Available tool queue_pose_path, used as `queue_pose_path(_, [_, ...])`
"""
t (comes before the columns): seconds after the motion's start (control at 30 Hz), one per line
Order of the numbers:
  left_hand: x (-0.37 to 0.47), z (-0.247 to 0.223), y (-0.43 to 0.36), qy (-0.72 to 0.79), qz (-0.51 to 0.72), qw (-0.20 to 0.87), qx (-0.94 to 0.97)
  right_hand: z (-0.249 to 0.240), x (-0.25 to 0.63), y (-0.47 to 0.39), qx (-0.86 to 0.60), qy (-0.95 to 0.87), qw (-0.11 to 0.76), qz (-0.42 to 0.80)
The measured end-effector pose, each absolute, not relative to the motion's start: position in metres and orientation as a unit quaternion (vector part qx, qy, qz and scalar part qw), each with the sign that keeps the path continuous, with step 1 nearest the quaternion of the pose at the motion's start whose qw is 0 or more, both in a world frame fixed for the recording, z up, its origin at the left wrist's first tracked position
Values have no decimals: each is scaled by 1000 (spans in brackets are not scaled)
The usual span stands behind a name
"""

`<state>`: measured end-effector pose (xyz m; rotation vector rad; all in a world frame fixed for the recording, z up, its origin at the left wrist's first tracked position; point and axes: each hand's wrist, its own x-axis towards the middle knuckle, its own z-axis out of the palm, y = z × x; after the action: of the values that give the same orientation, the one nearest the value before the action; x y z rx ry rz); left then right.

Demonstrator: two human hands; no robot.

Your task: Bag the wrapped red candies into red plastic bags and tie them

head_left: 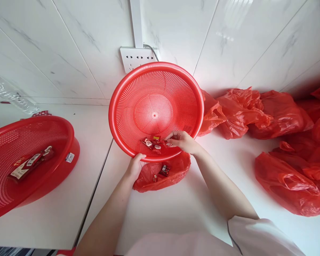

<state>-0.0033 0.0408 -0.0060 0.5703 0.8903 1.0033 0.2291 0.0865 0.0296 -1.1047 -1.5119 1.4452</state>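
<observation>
A red perforated basket [156,76] is tilted toward me over an open red plastic bag [176,176]. My left hand [136,166] grips the basket's lower left rim, thumb on top. Inside the basket, near its lower edge, lie several small red packets [156,146]. My right hand [181,141] reaches over the lower right rim with its fingers bent at these packets; whether it pinches one is too small to tell. In the bag below sits a dark wrapped packet [164,170] beside a smaller red one.
Another red basket [69,133] with long red packets [29,165] stands at the left. A clear plastic bottle [12,97] lies behind it. Filled red bags [290,181] line the right side. A socket strip [137,57] is against the tiled wall.
</observation>
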Motion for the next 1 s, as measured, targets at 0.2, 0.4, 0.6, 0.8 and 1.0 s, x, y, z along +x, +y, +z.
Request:
queue_pose_path(0.2, [-3, -9, 42, 410, 465, 742, 257, 43, 233, 76, -378, -677, 233, 587])
queue_pose_path(0.4, [-2, -8, 42, 398, 464, 747, 260, 33, 215, 73, -438, -755, 317, 370])
queue_pose_path(0.6, [1, -6, 40, 378, 459, 758, 269, -4, 198, 80, -503, -745, 376, 224])
queue_pose_path(0.8, [1, -11, 37, 415, 467, 730, 277, -10, 203, 84, -527, -718, 395, 225])
queue_pose_path(1.0, [-1, -11, 37, 425, 453, 732, 280, -12, 207, 89, -527, -686, 377, 330])
